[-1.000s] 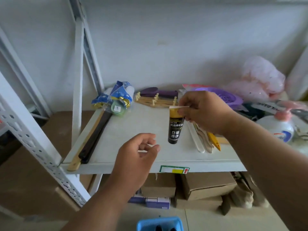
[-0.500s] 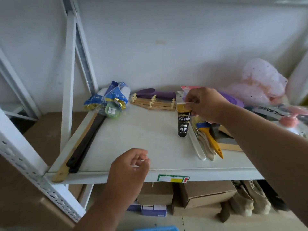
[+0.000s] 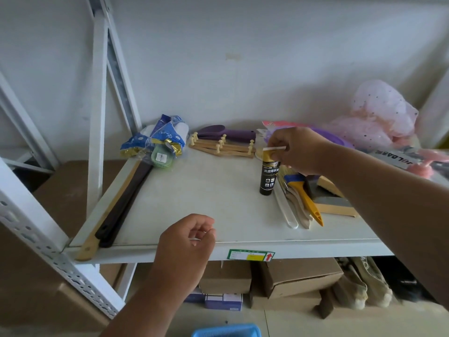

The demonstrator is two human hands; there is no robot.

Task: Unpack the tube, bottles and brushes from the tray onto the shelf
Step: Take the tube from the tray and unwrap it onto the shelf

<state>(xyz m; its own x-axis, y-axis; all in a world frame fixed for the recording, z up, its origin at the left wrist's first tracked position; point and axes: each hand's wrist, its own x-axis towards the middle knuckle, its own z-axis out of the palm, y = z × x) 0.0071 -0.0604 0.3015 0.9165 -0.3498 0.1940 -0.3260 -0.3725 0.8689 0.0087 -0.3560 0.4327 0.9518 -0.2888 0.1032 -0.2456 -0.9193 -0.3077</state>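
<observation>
A black and gold tube [image 3: 268, 175] stands cap-down on the white shelf [image 3: 206, 198], right of its middle. My right hand [image 3: 296, 149] pinches the tube's flat top end. Just right of the tube lie several brushes, among them one with a yellow handle [image 3: 307, 200] and a white one [image 3: 286, 207]. My left hand [image 3: 187, 242] hovers over the shelf's front edge, fingers loosely curled, holding nothing. The rim of a blue tray [image 3: 226, 332] shows at the bottom edge of the view.
Long dark and wooden handles [image 3: 116, 207] lie along the shelf's left side. A blue wrapped packet [image 3: 158, 142], a wooden peg rack [image 3: 221, 147] and purple items sit at the back. Pink fabric [image 3: 379, 113] and a pump bottle [image 3: 422, 169] are at right. Cardboard boxes [image 3: 296, 278] stand below.
My right hand carried the tube farther back and right and set it upright on the shelf beside the brushes. My left hand dropped toward the front edge. The view shifted slightly.
</observation>
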